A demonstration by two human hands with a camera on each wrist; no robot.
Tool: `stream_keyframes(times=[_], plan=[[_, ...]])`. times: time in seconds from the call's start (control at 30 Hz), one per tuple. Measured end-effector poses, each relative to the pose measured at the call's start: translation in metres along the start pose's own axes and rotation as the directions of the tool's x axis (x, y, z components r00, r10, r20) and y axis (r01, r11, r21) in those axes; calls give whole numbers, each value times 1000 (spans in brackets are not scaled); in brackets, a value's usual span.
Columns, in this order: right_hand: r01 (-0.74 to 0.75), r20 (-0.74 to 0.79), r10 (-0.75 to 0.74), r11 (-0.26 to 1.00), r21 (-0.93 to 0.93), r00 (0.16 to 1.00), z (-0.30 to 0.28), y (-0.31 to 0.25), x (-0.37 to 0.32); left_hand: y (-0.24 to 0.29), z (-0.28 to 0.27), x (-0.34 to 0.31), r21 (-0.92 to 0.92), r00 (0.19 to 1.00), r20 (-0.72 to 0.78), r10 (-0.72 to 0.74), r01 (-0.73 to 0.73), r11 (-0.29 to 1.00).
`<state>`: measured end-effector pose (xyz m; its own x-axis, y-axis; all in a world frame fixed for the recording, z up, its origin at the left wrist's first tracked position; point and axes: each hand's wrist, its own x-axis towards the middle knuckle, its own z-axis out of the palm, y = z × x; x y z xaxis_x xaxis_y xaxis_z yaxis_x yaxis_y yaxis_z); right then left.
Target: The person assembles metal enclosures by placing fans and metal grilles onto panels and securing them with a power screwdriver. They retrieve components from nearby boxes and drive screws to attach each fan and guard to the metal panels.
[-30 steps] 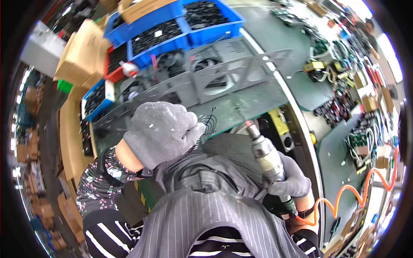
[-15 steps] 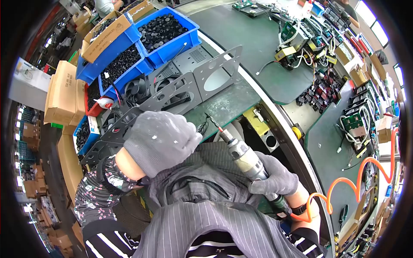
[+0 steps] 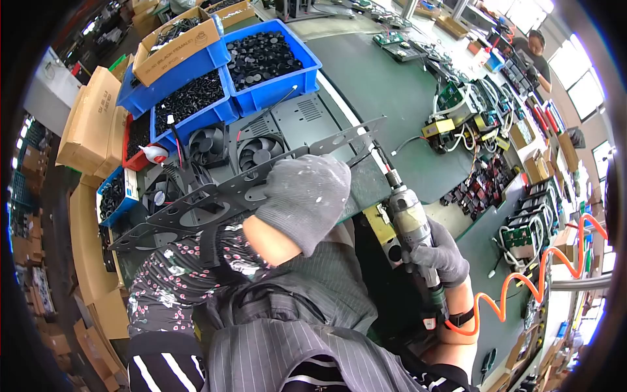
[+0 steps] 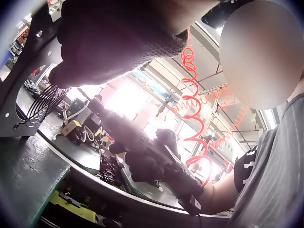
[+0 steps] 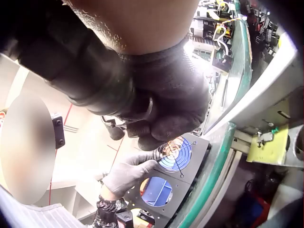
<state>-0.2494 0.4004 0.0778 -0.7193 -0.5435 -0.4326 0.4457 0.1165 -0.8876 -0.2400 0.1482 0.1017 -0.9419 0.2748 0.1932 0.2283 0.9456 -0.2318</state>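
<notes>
My gloved left hand pinches a black wire fan guard, thumb and fingers at its edge. The guard overlaps a round hole in the upright dark metal panel in the left wrist view; my left hand hides it in the head view. In my gloved right hand is an air screwdriver, gripped round its body, bit pointing up and away. An orange coiled hose trails from its rear end. In the left wrist view the bit's tip appears close to the guard.
Black fans lie behind the panel. Blue bins of small black parts stand beyond, with cardboard boxes at left. Circuit boards and cables cover the right bench. A yellow part sits below the bench edge. Another person is far right.
My left hand has moved from over my lap up and right to the panel with the fan guard. The screwdriver swung left, then right, and now points more upright. The head view has shifted.
</notes>
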Motion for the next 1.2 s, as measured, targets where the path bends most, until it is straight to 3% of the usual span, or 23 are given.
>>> stream_keyframes(times=[0.23,0.33,0.37,0.43,0.47,0.5,0.57,0.7,0.77,0.83,0.9,0.97,1.0,1.03,1.1,1.13,1.17,1.2], plan=[[24,19,-24,999,33,1000,2,-6,17,-1,-5,-1,36,999,-33,-15,16,999],[45,20,-47,995,89,999,2,-1,22,-42,-54,-17,-237,956,137,259,-222,946],[58,12,-59,994,97,998,2,1,25,-66,-70,-20,-180,910,27,414,-403,898],[25,-17,-24,997,80,1000,6,0,26,-107,-68,-9,-342,925,-96,368,-378,861],[21,-22,-20,996,87,1000,6,3,27,-124,-71,3,-487,955,138,263,-165,858],[16,-28,-13,996,91,1000,6,6,27,-139,-73,14,-570,910,376,174,78,818],[20,-21,-18,992,121,1000,7,11,27,-158,-49,24,-457,813,563,147,158,875],[-4,-52,13,988,155,999,10,11,27,-162,-6,28,-378,678,675,292,-22,925],[-28,-64,38,989,142,997,13,7,25,-160,12,27,-405,668,662,339,-61,912],[-17,-88,30,990,142,996,15,5,24,-154,21,32,-260,673,696,249,-87,962],[-45,-99,58,990,134,993,16,1,24,-155,28,43,-315,707,684,180,64,947],[-62,-109,79,986,153,991,17,3,23,-156,40,54,-151,710,699,86,30,988],[-72,-111,89,986,151,990,17,3,22,-154,31,58,-72,672,736,81,-42,997],[-74,-116,95,983,169,989,18,3,22,-156,25,61,-23,606,794,-48,109,994],[-76,-118,100,978,193,988,18,1,23,-161,22,54,-80,449,893,10,137,987],[-86,-119,111,977,195,987,19,-1,23,-160,23,48,-100,452,892,24,145,984],[-98,-121,124,975,200,985,19,-1,23,-163,48,40,-185,325,896,304,-348,919],[-102,-119,126,976,191,985,19,0,24,-160,47,36,-172,400,895,197,-99,980]])
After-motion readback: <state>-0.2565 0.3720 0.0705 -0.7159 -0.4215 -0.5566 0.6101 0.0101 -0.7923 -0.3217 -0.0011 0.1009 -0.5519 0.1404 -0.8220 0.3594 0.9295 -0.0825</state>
